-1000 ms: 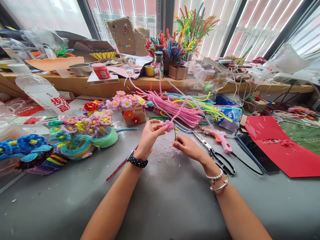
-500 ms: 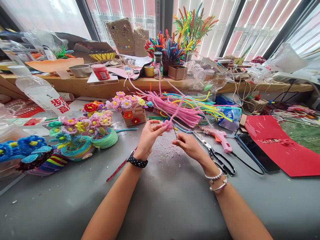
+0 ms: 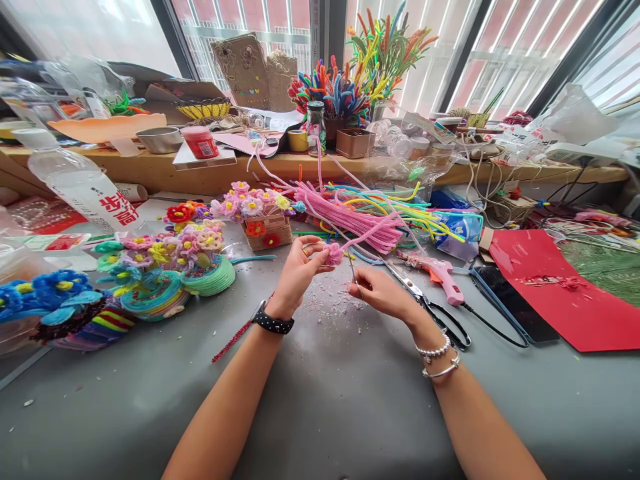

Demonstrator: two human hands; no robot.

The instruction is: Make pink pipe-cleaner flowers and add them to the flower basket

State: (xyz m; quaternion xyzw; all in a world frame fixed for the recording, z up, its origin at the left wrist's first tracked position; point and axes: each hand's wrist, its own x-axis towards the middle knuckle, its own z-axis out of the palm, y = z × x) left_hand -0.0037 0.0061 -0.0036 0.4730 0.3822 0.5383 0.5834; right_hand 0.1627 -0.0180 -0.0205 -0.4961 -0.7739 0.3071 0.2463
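The grey table [image 3: 320,413] lies nearest, where both forearms [image 3: 225,413] come in, their elbows cut off by the lower edge. A dotted black watch [image 3: 273,320] sits on the left wrist and bead bracelets [image 3: 436,357] on the right. The left hand [image 3: 299,270] pinches a small pink fuzzy flower [image 3: 334,253] between thumb and fingertips, just above the table. Its long stem trails back into the pile of pink pipe cleaners [image 3: 353,219]. The right hand [image 3: 383,293] is closed around a thin metal tool [image 3: 354,272], too slim to identify, with its tip just beside the flower. Pink crumbs [image 3: 333,308] lie beneath.

Right of the hands are large scissors [image 3: 425,308], a pink glue gun [image 3: 440,272], a phone [image 3: 515,303] and red paper [image 3: 570,293]. To the left stand pipe-cleaner flowers [image 3: 170,263]. A tilted plastic bottle [image 3: 83,187] bears red Chinese characters, seen upside down and unreadable. Beyond, a cluttered wooden shelf [image 3: 160,172] partly hides the window [image 3: 210,27].
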